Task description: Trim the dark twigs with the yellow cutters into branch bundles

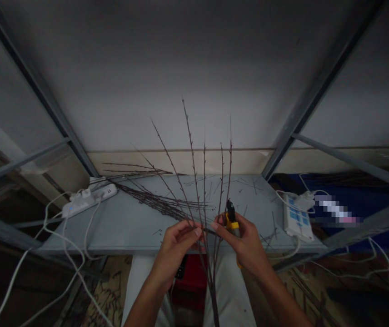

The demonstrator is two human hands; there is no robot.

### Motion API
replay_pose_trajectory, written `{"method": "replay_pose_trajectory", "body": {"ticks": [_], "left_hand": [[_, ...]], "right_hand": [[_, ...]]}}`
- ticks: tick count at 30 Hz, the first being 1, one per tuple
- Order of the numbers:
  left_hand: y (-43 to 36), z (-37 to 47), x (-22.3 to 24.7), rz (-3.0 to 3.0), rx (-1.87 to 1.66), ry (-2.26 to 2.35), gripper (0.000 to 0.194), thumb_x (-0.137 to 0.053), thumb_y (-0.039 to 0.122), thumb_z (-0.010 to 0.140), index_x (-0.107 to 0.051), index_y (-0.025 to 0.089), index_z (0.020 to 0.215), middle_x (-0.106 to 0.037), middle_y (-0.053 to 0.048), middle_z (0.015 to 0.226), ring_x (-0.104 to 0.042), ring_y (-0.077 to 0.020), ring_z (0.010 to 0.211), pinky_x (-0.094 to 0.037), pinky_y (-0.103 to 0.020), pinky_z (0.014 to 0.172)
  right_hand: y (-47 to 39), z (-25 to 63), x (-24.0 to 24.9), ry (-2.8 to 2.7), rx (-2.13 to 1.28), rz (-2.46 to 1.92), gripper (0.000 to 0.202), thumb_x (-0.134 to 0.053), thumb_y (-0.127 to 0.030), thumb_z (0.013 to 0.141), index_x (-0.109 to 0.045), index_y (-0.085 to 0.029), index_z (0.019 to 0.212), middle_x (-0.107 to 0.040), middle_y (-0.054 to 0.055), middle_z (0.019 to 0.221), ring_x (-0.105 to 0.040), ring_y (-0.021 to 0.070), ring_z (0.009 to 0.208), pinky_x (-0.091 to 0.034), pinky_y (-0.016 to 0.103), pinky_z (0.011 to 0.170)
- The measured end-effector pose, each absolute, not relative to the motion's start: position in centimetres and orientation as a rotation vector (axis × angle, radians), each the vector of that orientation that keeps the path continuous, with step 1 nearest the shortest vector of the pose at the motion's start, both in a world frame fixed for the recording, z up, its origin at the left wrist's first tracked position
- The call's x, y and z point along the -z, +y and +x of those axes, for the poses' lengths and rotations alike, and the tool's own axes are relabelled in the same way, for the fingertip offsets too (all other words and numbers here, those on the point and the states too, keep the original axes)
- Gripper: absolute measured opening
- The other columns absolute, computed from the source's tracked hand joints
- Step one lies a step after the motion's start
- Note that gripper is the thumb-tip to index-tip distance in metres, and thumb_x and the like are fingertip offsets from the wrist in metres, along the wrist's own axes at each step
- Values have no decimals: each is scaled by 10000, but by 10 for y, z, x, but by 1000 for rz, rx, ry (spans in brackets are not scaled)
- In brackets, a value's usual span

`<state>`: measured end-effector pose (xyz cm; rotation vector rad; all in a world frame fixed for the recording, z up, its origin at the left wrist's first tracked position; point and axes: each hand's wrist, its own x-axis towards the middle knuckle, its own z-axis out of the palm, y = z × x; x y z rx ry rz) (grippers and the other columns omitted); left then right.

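A bare, dark branch (212, 290) stands in front of me, its thick lower end near my lap and several thin budded twigs fanning upward. My left hand (184, 238) is closed, thumb and fingers pinching the twigs on the branch's left side. My right hand (240, 236) is closed around hand cutters (231, 218) with yellow handles and a black head that points up. Its thumb and fingertips are close to the right-hand twigs; whether they grip one I cannot tell. The cutters' jaws are too dark to make out as open or closed.
A pile of thin twigs (160, 204) lies across the grey metal shelf (126, 234), with snipped bits scattered around. Power strips (90, 200) with white cables sit at the left edge and a white-and-blue one (298, 218) at the right. Metal posts (78, 150) rise at both sides.
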<state>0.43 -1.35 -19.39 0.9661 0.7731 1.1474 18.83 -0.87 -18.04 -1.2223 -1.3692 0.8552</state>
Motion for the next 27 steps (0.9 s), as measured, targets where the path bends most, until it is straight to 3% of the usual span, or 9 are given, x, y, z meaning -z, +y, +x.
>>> {"method": "replay_pose_trajectory", "body": {"ticks": [13, 27], "left_hand": [[5, 34, 186, 904, -1251, 684, 181, -770, 321, 834, -717, 151, 803, -667, -25, 795, -599, -139, 748, -486, -245, 702], [23, 44, 168, 790, -1324, 623, 195, -784, 322, 825, -722, 137, 842, -722, -54, 831, -642, -141, 759, -505, -241, 707]], "right_hand": [[-5, 195, 187, -1389, -826, -1186, 263, -741, -450, 838, -617, -220, 864, -659, -6, 831, -625, 189, 779, -493, 297, 731], [-9, 193, 181, -1459, -753, -1255, 279, -700, -489, 847, -629, -220, 855, -685, 7, 826, -649, 205, 797, -505, 295, 751]]}}
